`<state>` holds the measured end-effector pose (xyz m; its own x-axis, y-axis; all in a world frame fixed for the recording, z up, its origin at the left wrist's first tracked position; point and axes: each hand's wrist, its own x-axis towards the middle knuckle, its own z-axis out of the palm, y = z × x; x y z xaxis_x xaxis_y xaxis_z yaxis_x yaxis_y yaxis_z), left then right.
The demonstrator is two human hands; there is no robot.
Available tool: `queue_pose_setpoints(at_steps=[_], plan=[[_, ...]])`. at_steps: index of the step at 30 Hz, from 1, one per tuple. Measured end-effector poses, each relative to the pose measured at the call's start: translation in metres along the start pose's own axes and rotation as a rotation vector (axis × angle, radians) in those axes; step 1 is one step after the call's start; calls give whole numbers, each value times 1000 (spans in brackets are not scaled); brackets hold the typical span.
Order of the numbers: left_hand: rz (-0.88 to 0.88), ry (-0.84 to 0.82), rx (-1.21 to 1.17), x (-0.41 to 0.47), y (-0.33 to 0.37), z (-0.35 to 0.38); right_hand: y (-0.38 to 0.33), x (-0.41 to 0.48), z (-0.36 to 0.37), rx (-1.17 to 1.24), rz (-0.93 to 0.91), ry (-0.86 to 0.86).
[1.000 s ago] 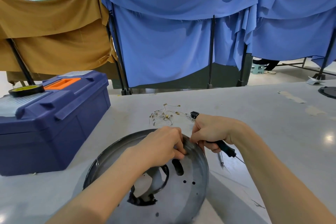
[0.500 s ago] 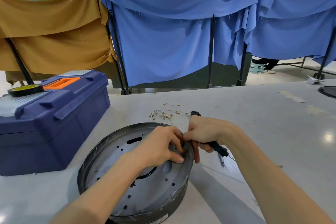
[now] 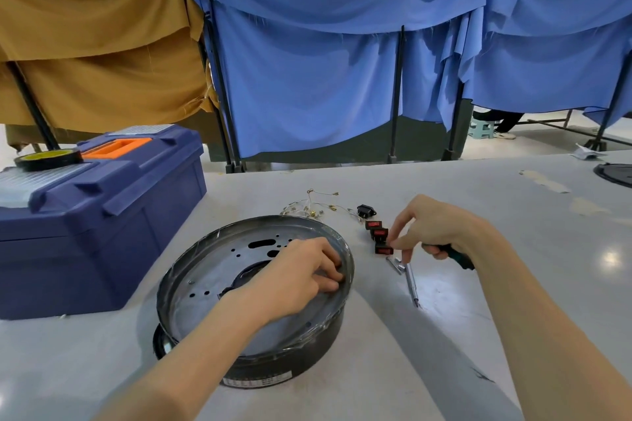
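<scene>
A round dark metal housing (image 3: 191, 301) with a perforated grey plate lies flat on the table in front of me. My left hand (image 3: 301, 273) rests inside it near the right rim, fingers curled on the plate. To its right stand three small black switches with red faces (image 3: 379, 236) in a row. My right hand (image 3: 441, 232) pinches the nearest switch (image 3: 382, 249) with thumb and forefinger while its other fingers hold a screwdriver's dark green handle (image 3: 460, 255). The screwdriver's shaft (image 3: 412, 284) points down at the table.
A blue toolbox (image 3: 85, 215) with an orange handle and a tape roll (image 3: 48, 158) on top stands at the left. Thin wires with brass terminals (image 3: 314, 207) and a black socket (image 3: 366, 210) lie behind the housing. Small metal screws (image 3: 395, 263) lie near the switches. Cloth-draped screens stand beyond the table.
The tilted housing was lowered flat onto the table. My right hand left its rim, moved right and pinched a switch; the three switches came into view.
</scene>
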<state>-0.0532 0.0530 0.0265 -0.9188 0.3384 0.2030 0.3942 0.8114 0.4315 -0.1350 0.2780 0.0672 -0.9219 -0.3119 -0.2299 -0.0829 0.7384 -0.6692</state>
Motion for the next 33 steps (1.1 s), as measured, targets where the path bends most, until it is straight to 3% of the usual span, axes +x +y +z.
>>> queue_pose_setpoints(at_steps=[13, 21, 33], plan=[[4, -13, 53, -4, 5, -1, 19, 19, 17, -166, 89, 49], [-48, 83, -34, -7, 2, -1, 18, 22, 26, -215, 91, 26], [-78, -73, -7, -9, 13, -7, 25, 27, 26, -191, 116, -24]])
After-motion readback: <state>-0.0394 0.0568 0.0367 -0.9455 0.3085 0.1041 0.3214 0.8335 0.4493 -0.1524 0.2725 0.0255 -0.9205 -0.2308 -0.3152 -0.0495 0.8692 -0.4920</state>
